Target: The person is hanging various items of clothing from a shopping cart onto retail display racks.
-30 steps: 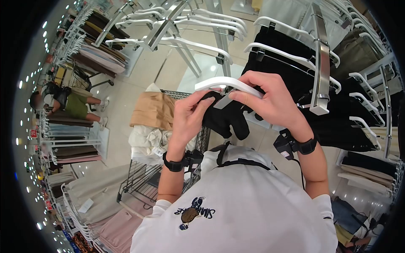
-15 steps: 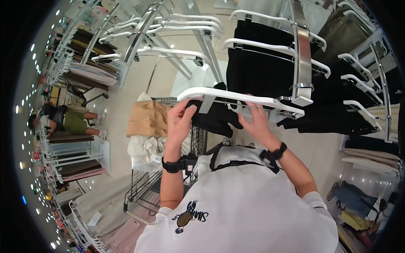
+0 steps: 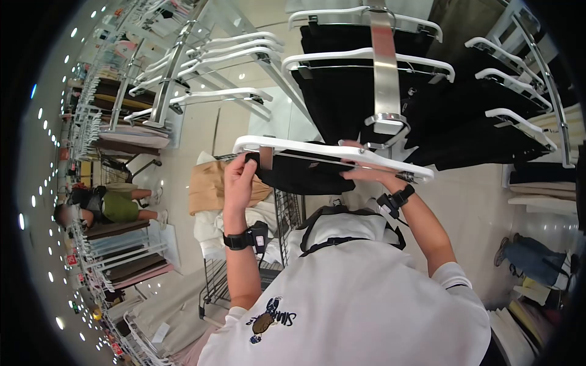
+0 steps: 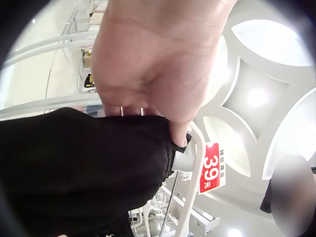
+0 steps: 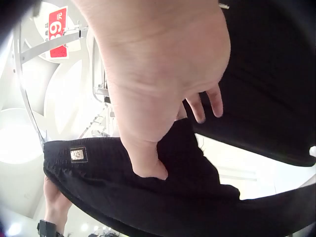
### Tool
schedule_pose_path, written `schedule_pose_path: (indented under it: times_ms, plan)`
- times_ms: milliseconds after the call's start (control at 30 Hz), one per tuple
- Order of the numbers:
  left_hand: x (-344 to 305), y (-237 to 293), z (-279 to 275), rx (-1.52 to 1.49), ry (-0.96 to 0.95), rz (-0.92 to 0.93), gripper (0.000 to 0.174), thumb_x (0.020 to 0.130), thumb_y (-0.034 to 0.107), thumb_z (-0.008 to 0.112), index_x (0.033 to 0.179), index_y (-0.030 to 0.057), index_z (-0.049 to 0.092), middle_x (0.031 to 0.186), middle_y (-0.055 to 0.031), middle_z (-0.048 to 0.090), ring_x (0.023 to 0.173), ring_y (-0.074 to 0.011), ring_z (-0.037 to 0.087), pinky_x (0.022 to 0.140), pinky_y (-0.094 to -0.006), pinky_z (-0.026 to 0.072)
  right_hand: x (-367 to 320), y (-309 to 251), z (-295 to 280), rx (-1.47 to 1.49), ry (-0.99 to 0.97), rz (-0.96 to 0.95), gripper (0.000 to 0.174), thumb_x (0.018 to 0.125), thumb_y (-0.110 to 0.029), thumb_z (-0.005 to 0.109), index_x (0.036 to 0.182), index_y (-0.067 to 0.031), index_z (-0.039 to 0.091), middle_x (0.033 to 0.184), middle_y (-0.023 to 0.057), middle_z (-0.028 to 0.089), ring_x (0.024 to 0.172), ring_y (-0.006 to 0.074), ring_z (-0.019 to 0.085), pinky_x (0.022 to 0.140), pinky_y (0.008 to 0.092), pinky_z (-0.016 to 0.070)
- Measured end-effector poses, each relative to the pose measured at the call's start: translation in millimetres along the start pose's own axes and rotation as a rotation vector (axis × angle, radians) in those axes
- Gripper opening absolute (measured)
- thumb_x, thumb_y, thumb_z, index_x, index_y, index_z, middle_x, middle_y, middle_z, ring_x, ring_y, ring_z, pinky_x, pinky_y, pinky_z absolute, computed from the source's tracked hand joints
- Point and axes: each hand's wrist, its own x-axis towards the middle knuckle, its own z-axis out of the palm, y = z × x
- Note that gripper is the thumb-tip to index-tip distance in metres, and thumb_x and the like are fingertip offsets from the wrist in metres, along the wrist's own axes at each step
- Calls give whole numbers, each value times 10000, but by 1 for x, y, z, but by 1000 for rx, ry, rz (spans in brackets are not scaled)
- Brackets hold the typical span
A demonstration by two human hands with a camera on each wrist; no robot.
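Observation:
Black trousers (image 3: 305,174) hang under a white hanger (image 3: 329,150) in front of the person's waist. In the head view my left hand (image 3: 239,180) pinches the waistband corner beside the hanger's left clip (image 3: 266,157). The left wrist view has the thumb (image 4: 178,134) on the black cloth right by that clip. Farther along the hanger, my right hand (image 3: 372,173) reaches under the bar, slightly blurred. Its thumb (image 5: 150,165) lies over the trousers in the right wrist view, with cloth pinched against fingers partly hidden behind. A small label (image 5: 78,155) shows near the waistband.
A metal rail (image 3: 384,73) with black trousers on white hangers is just ahead. Bare white hangers (image 3: 226,93) hang at left. A shopping cart (image 3: 287,229) holding tan cloth (image 3: 207,186) and white cloth stands left of the body. Another person (image 3: 119,206) is farther left.
My right hand has left the hanger's bar and clip and gone down to the trousers. The hanger has swung broadside, and the trousers are spread wider beneath it. My left hand keeps its pinch.

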Motion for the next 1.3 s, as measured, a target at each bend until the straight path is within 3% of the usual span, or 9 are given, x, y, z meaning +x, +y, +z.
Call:
schedule_pose_path:
  times_ms: [133, 367, 500, 700, 767, 900, 967, 1100, 1300]
  plan:
    - [22, -9, -2, 79, -33, -18, 248, 1010, 68, 609, 1224, -27, 692, 1029, 22, 703, 888, -35, 584, 796, -213, 462, -53, -5, -22, 0, -70, 182, 380, 877, -405, 732, 1067, -77, 698, 1018, 176, 704, 954, 338, 645, 907, 440, 489]
    - [63, -30, 25, 229, -66, 35, 215, 1003, 93, 645, 1175, -17, 711, 966, 49, 674, 863, -26, 541, 761, -202, 417, -152, -50, -85, -232, 331, 232, 301, 857, -301, 781, 950, -21, 722, 904, 145, 714, 886, 370, 665, 795, 408, 538]
    - [78, -50, 63, 187, 6, 85, 188, 1019, 130, 638, 1101, -23, 708, 919, 49, 642, 849, -37, 524, 765, -212, 413, -165, -57, -104, -444, 603, -90, 177, 847, -176, 774, 908, -13, 739, 943, 138, 733, 963, 329, 701, 845, 408, 567]
    - [31, -62, 115, 333, 346, 249, 121, 998, 111, 659, 1005, -10, 665, 996, -36, 669, 877, -126, 593, 819, -278, 480, -195, -80, -116, -478, 600, -7, 152, 840, -135, 753, 955, -37, 742, 968, 108, 739, 931, 298, 707, 820, 394, 578]
    - [-8, -29, 148, 547, 72, 591, 109, 876, -52, 663, 967, 8, 665, 1007, -116, 695, 897, -231, 643, 821, -326, 507, -207, -80, -116, -435, 555, 102, 135, 848, -127, 742, 959, -52, 745, 965, 69, 740, 860, 286, 701, 777, 390, 580]
    - [-18, 82, 247, 522, -430, 1143, 458, 785, 200, 793, 1205, 56, 681, 1226, -125, 688, 1089, -310, 658, 913, -416, 499, -225, -74, -124, -475, 502, 110, 132, 853, -126, 724, 962, -54, 745, 951, 62, 732, 821, 297, 686, 724, 396, 559]
    - [-2, 117, 288, 707, -618, 1115, 729, 827, 450, 783, 1374, 11, 584, 1306, -132, 655, 1191, -323, 605, 1027, -466, 438, -231, -71, -128, -459, 532, 57, 137, 855, -129, 722, 964, -48, 741, 946, 77, 728, 832, 308, 682, 725, 403, 553]
    - [28, 93, 328, 817, -830, 857, 493, 877, 366, 768, 1245, 56, 659, 1019, -91, 724, 964, -285, 672, 900, -384, 503, -243, -69, -137, -343, 569, 23, 161, 867, -139, 718, 979, -24, 728, 935, 116, 715, 879, 334, 674, 744, 421, 542]
    - [31, 89, 325, 863, -872, 836, 443, 821, 332, 845, 1149, 83, 683, 885, -86, 705, 783, -284, 662, 719, -384, 529, -220, -72, -171, -259, 530, -95, 168, 866, -112, 730, 1000, -11, 722, 898, 146, 710, 805, 360, 674, 717, 419, 539]
